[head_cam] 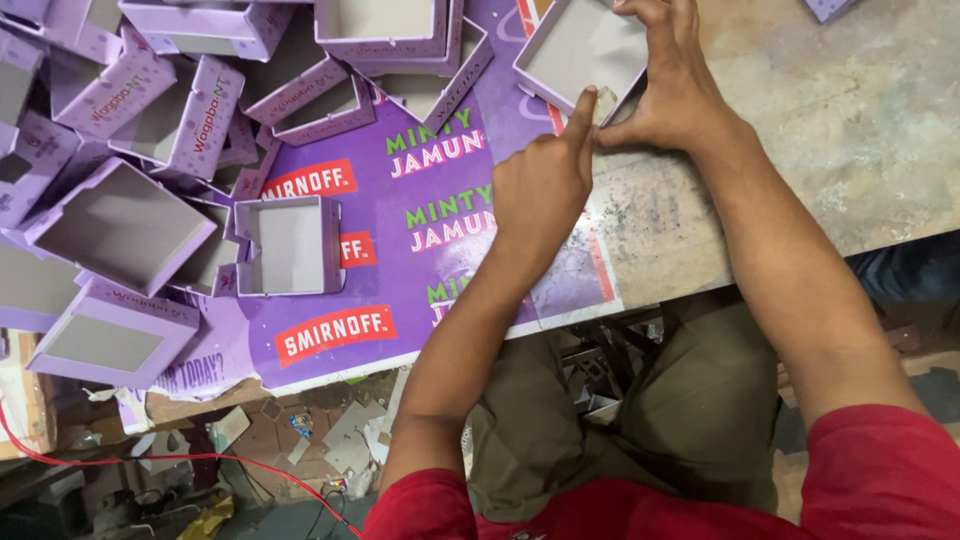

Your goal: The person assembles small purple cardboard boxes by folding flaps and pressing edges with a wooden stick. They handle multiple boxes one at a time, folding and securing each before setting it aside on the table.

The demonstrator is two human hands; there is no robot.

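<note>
A shallow purple cardboard box tray [580, 45] with a grey inside lies at the top middle of the table. My right hand [675, 85] grips its near right corner, fingers over the wall. My left hand [540, 180] is curled, with its index finger pressed up against that same corner of the tray. Both hands work on a large purple printed sheet [420, 250] that covers the table's left half.
Several finished purple box trays [120, 225] are heaped at the left, and a small one [290, 245] lies alone on the sheet. Bare mottled tabletop [850, 130] lies to the right. Paper scraps and a red cable [150, 460] litter the floor below.
</note>
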